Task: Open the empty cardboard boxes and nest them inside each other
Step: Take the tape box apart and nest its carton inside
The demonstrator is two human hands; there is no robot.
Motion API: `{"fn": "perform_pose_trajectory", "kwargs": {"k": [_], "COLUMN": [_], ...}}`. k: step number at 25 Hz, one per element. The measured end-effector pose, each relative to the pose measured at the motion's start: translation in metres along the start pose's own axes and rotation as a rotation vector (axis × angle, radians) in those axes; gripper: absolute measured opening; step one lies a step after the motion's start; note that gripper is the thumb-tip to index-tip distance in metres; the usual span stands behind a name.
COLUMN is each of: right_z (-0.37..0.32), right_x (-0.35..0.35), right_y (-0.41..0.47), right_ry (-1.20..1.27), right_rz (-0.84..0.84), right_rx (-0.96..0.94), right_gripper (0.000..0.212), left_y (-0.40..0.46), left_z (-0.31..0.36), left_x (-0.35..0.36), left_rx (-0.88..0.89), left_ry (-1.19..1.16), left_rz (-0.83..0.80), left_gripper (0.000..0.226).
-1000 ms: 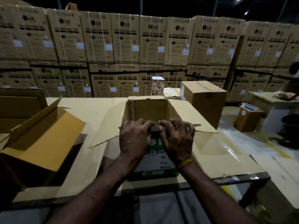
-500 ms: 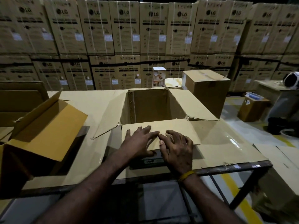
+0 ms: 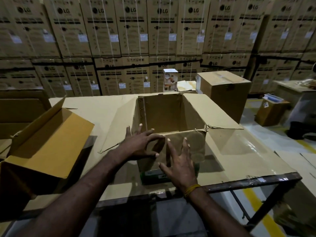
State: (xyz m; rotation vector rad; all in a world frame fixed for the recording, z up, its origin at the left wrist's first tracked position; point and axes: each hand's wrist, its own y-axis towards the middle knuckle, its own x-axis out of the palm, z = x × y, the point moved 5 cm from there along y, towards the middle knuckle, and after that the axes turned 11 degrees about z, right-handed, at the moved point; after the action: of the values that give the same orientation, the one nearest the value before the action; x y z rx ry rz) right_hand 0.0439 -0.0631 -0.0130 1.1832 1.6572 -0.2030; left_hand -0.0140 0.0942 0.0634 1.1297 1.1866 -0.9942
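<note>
An open brown cardboard box (image 3: 164, 112) stands in the middle of the table, its four flaps folded outward and its inside empty. My left hand (image 3: 140, 144) hovers at the near-left corner, fingers spread. My right hand (image 3: 179, 163), with a yellow band at the wrist, is spread in front of the folded-down near flap (image 3: 196, 144). Neither hand holds anything. A second open box (image 3: 49, 141) with a yellow inside lies tilted at the table's left edge.
The table (image 3: 248, 161) is covered with cardboard sheet on a metal frame. A closed box (image 3: 224, 89) stands at the far right corner, a small white carton (image 3: 170, 80) behind. Stacked cartons (image 3: 133, 31) wall the back. A small box (image 3: 271, 112) sits on the floor.
The near flap went from being pinched upright by both hands to pressed outward and down against the box front. Both hands have now lifted off it with fingers spread.
</note>
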Motion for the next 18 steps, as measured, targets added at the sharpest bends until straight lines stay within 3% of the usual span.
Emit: {"fn": "perform_pose_trajectory", "kwargs": {"k": [5, 9, 15, 18], "right_z": [-0.022, -0.039, -0.057, -0.069], "right_x": [0.019, 0.034, 0.047, 0.05], "right_y": [0.019, 0.042, 0.066, 0.062], "right_ry": [0.075, 0.147, 0.234, 0.228], "right_rz": [-0.071, -0.107, -0.057, -0.047], "right_rx": [0.072, 0.155, 0.258, 0.15], "right_gripper": [0.113, 0.125, 0.125, 0.117], "left_y": [0.017, 0.029, 0.044, 0.047], "left_z": [-0.036, -0.068, -0.045, -0.037], "left_x": [0.0, 0.013, 0.027, 0.023], "left_rx": [-0.019, -0.221, -0.218, -0.235], "left_ry": [-0.268, -0.579, -0.749, -0.896], "left_rz": [0.054, 0.185, 0.255, 0.27], "left_gripper": [0.063, 0.069, 0.082, 0.088]}}
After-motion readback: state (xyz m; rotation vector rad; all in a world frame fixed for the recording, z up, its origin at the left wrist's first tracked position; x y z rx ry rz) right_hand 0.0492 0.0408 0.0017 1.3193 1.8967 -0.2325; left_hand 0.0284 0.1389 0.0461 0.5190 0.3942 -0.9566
